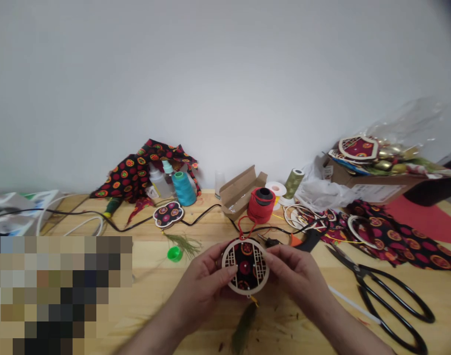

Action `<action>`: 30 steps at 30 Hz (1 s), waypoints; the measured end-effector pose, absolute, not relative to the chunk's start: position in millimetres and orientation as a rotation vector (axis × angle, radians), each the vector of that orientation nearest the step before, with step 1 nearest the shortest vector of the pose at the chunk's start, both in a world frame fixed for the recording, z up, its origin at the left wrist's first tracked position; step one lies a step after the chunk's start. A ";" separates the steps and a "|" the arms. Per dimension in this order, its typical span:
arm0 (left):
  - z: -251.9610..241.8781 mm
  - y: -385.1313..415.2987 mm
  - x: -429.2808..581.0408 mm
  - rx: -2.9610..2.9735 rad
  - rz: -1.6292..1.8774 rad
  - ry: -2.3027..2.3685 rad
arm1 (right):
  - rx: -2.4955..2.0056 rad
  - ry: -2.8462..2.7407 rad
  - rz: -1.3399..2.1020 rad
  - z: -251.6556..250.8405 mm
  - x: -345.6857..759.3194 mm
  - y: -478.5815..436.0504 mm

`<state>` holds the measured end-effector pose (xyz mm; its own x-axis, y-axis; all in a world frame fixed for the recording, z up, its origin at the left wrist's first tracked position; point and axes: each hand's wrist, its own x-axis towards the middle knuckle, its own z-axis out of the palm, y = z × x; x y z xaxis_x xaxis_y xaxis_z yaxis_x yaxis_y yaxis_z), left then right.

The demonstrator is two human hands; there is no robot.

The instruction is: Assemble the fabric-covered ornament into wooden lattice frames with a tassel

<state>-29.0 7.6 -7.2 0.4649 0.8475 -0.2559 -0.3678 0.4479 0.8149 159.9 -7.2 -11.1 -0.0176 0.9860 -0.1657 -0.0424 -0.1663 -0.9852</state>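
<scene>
Between my two hands is a round ornament (245,266), a pale wooden lattice frame over dark fabric with red and orange circles. My left hand (207,271) grips its left edge, the thumb on the front. On the other side, my right hand (290,268) pinches the upper right rim. A red cord loop (247,228) rises from the top. From the bottom hangs a dark green tassel (244,326) on a yellow tie. My fingers behind the ornament are hidden.
Large black scissors (390,296) lie at the right. Behind the ornament stand a red cord spool (261,205) and an open cardboard box (240,195). A flower-shaped ornament (168,214), a green cap (174,254) and a teal thread cone (184,190) are left. Patterned fabric (403,236) lies right.
</scene>
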 end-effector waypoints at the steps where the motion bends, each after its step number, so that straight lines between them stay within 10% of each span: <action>1: -7.2 8.0 -28.8 0.759 0.847 0.735 | -1.258 -1.101 1.395 -9.1 160.8 -7.1; 30: -6.5 5.1 -31.1 0.930 0.815 0.746 | -1.312 -1.201 1.356 -1.2 153.0 -15.4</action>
